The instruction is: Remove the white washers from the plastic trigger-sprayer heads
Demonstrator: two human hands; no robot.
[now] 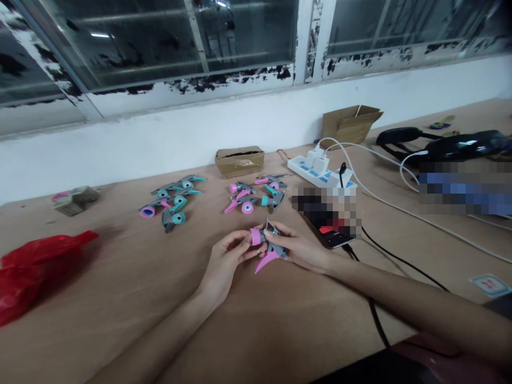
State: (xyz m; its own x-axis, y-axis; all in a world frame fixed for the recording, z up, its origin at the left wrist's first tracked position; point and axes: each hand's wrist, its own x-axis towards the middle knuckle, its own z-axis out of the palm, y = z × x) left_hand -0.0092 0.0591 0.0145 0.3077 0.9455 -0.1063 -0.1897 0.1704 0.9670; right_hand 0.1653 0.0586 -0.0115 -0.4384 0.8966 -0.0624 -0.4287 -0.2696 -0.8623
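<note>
Both hands meet over the table on one trigger sprayer head (277, 248), which has a grey body, a pink trigger and a pink ring-shaped collar. My left hand (224, 260) has its thumb and fingers closed on the pink collar (255, 237). Wrapped round the grey body from the other side is my right hand (306, 250). Its fingers hide part of the body, while the pink trigger (266, 261) points down and left. Beyond the hands lie several more sprayer heads, one group with pink and teal parts (247, 207) and another, mostly teal, to the left (178, 217).
A small cardboard box (240, 162) stands against the wall. To its right are a white power strip (308, 169) with cables and a larger open carton (350, 125). A phone (336, 239) with a black cable lies beside my right wrist. A red plastic bag (36, 272) lies left.
</note>
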